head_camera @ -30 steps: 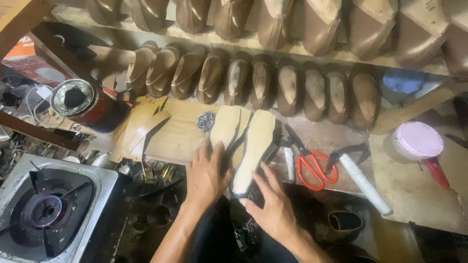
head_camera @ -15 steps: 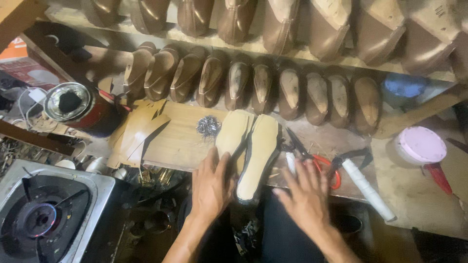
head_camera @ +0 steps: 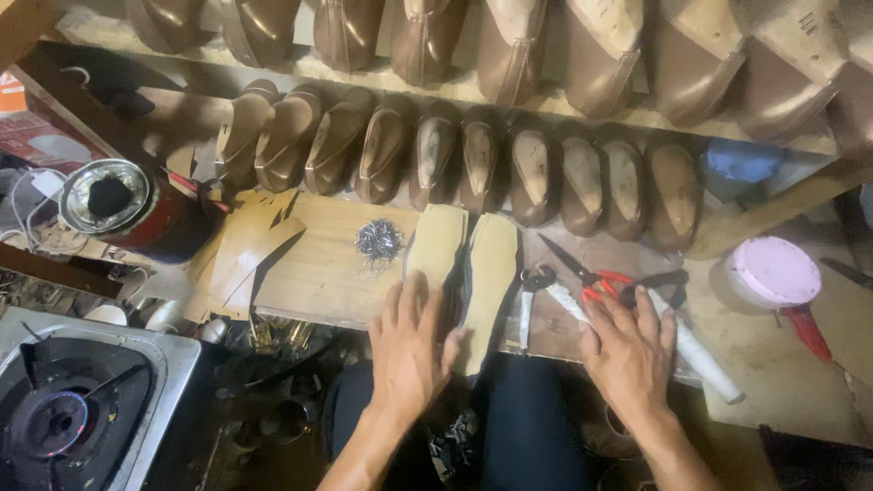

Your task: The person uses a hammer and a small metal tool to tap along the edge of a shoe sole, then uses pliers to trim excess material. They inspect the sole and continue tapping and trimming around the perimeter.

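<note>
Neither hand is gripping anything: the left hand point(head_camera: 411, 350) is lying flat, fingers spread, on the near end of the left tan insole point(head_camera: 435, 245), beside the right insole point(head_camera: 487, 286). The right hand point(head_camera: 629, 355) is resting open-fingered on the red-handled scissors point(head_camera: 596, 277) on the wooden workboard point(head_camera: 318, 264).

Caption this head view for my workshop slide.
Left hand rests on two tan insoles; right hand touches red-handled scissors.

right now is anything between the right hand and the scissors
Nothing visible. The right hand lies flat with its fingertips at the scissors, right against the red handles. The pliers lie just left of the hand, the white tube just right, neither in between.
</note>
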